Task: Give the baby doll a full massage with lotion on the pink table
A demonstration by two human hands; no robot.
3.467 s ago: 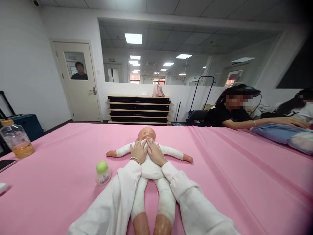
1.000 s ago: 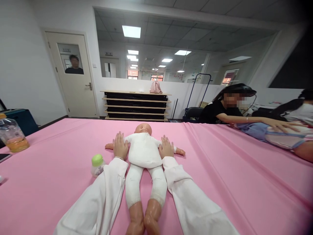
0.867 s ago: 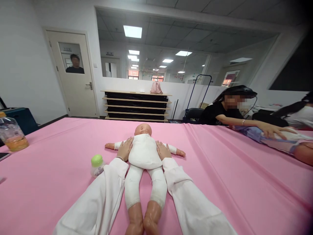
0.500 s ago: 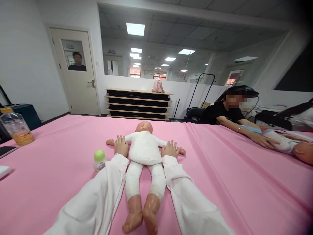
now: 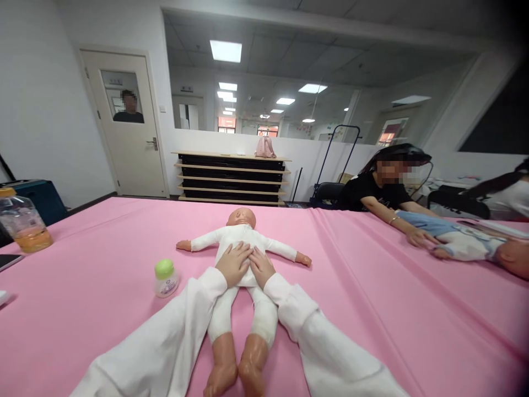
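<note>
A baby doll (image 5: 239, 237) with a white cloth body lies on its back on the pink cloth (image 5: 124, 237), head away from me, arms spread wide. My left hand (image 5: 235, 266) rests flat on the left side of its belly, fingers stretched out. On the other side of the belly lies my right hand (image 5: 262, 267), also flat, its fingertips close to those of the left. Neither hand grips anything. A small jar with a green lid (image 5: 166, 278) stands to the left of the doll.
At the far left stand a bottle of amber liquid (image 5: 31, 234) and a dark phone (image 5: 9, 262). To the right a co-worker (image 5: 380, 187) handles another doll (image 5: 475, 242) in blue and white. Low shelves (image 5: 231, 173) stand behind the table.
Both my hands have left the doll's arms and moved inward onto its belly. The co-worker's hand has shifted left along the other doll.
</note>
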